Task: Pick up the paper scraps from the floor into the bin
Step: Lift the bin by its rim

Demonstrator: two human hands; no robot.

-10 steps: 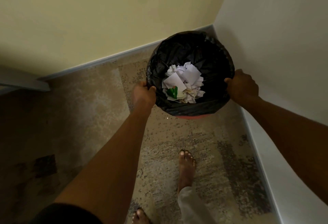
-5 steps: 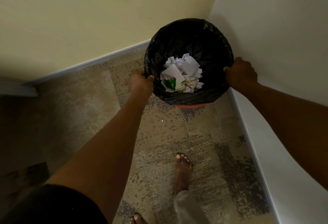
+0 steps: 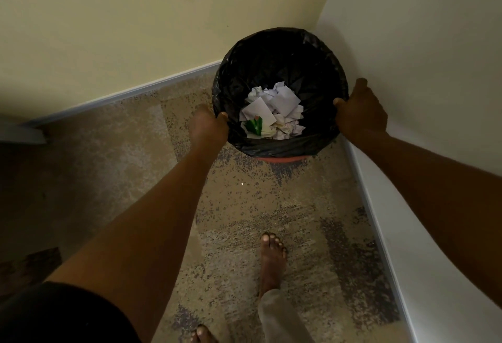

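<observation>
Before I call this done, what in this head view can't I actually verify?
- Bin base: hidden by its own black liner and rim; whether it touches the floor is unclear.
- Left hand and right hand fingers: hidden behind the rim they grip.
- Paper scraps: the pile covers whatever lies under it.
- Floor behind the person: cut off by the bottom edge.
- Dark left floor: too dim to rule out scraps.

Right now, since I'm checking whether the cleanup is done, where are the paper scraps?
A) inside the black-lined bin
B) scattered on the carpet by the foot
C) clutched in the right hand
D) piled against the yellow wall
A: the paper scraps lie at the bottom of the bin, which the left hand and right hand grip by its rim.
</observation>
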